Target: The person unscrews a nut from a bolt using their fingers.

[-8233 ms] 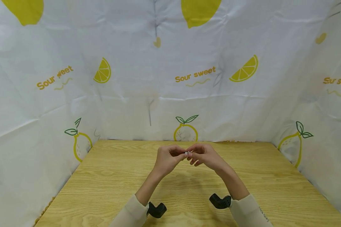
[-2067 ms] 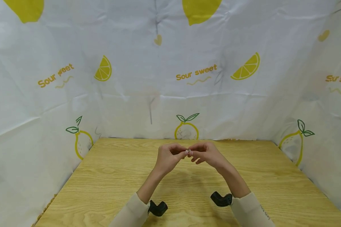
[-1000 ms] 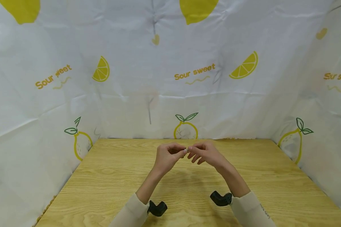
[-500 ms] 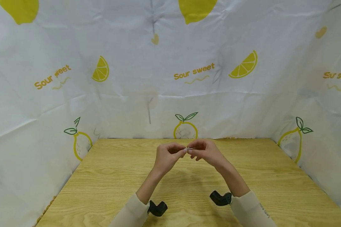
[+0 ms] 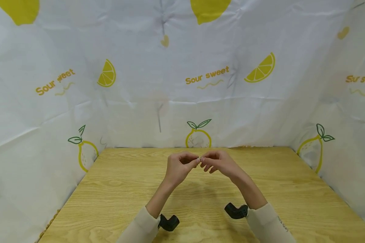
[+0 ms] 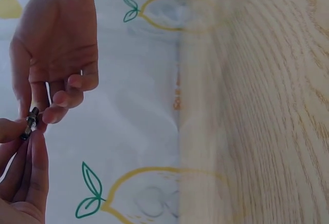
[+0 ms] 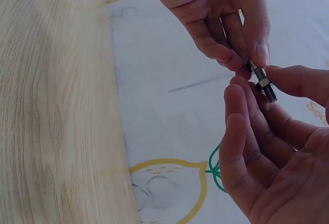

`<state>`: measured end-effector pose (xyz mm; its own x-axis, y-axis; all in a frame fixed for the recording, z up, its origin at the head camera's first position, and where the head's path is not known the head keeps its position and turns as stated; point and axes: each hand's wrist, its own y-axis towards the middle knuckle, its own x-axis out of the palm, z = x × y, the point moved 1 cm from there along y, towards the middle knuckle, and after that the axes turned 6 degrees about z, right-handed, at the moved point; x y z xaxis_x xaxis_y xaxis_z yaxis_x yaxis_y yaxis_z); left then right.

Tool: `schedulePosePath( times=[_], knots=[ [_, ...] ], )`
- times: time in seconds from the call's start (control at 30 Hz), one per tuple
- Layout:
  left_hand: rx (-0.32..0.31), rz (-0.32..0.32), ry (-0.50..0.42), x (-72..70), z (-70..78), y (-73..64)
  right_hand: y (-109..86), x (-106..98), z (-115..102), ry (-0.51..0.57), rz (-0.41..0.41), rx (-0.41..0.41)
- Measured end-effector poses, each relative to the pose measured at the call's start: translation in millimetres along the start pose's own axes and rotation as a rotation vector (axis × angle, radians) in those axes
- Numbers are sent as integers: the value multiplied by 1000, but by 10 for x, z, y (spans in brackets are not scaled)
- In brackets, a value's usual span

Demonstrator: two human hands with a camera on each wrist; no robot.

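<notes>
A small threaded metal bolt [image 7: 272, 96] with a hex nut [image 7: 264, 83] around its middle is held between both hands above the table. My left hand [image 5: 177, 168] pinches one end of the bolt between thumb and fingertips. Coming from the other side, my right hand [image 5: 223, 166] has its thumb and index finger at the nut, the other fingers loosely bent. In the head view the fingers hide most of the metal. Seen in the left wrist view, the dark bolt [image 6: 25, 135] sits between the fingertips of both hands.
A wood-grain table [image 5: 124, 189] lies under the hands. White sheeting [image 5: 140, 118] printed with lemons surrounds its back and sides. Black curved wrist pieces [image 5: 169, 223] stick out from both cream sleeves [image 5: 270, 222].
My right thumb and fingers shift back and forth at the nut, now covering more of the metal than half a second ago. My left hand stays nearly still with its pinch.
</notes>
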<state>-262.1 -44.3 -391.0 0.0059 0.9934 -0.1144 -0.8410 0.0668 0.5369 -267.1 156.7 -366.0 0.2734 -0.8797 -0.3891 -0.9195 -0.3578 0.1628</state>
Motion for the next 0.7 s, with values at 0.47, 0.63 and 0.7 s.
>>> schedulePosePath(
  times=[0.47, 0.63, 0.7],
  knots=[
    [26, 1, -4, 12, -27, 11, -7, 10, -17, -7, 16, 40],
    [29, 6, 6, 14, -26, 6, 0, 7, -6, -12, 4, 34],
    [29, 6, 9, 15, -30, 5, 1, 2, 2, -2, 8, 25]
  ],
)
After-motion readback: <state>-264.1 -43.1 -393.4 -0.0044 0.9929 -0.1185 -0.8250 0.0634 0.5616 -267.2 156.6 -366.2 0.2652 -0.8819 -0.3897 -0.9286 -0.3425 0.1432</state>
